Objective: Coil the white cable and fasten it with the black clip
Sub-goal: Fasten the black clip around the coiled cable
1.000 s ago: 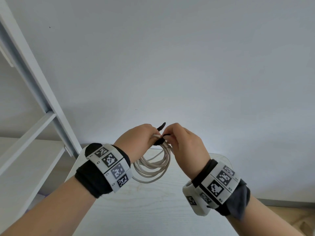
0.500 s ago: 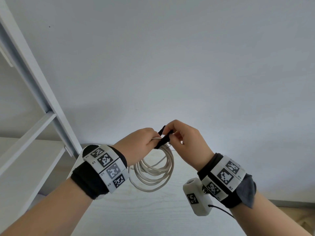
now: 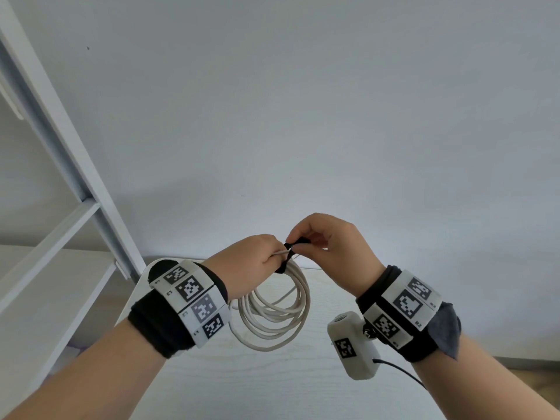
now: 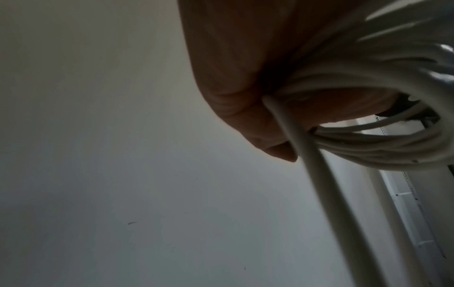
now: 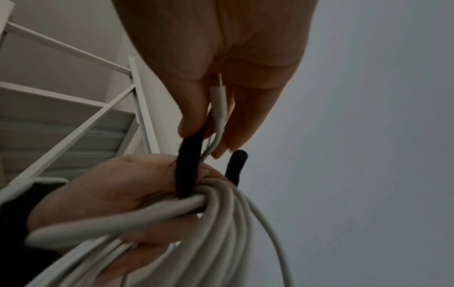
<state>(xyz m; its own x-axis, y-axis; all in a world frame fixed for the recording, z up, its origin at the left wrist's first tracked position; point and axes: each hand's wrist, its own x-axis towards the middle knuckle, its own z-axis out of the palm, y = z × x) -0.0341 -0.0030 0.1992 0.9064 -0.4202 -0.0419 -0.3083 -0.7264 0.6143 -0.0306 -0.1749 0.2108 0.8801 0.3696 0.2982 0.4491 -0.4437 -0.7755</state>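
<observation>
Cable (image 3: 274, 313) is coiled already, hanging in the air over the tabletop (image 3: 248, 377), bunched at the top in the left hand (image 3: 253, 257), whose fingers are wrapped tight around the loops. Right hand (image 3: 328, 248) is pinching one end of the black clip (image 5: 188, 165), which runs round the bundle; its other end pokes up free. My take: keep the loops squeezed together, pull the strap snug, then press the ends together without trapping the plug (image 5: 219, 103).

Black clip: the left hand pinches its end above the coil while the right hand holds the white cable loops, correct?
Hands are swapped. The head view shows the right hand pinching the black clip, while the left hand holds the white cable loops.
</observation>
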